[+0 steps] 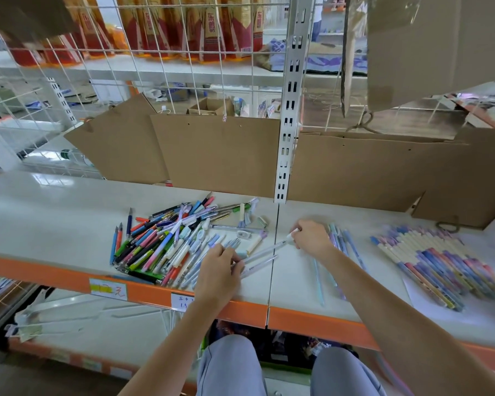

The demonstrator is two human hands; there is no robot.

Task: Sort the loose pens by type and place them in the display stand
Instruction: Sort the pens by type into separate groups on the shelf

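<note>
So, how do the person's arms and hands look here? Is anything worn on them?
Both arms are bare up to the edge of the picture: no sleeves show. The left hand and the right hand wear no gloves, and no ring, watch or bracelet can be seen. The fingernails look short and plain. Lower down, the legs are covered in light grey-blue trousers.

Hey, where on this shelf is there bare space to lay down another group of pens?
The widest bare patch is the far left of the shelf, left of the mixed pen pile. A narrower strip lies between the pastel pens by the right hand and the patterned pen rows. The middle, around the left hand, is crowded.
</note>
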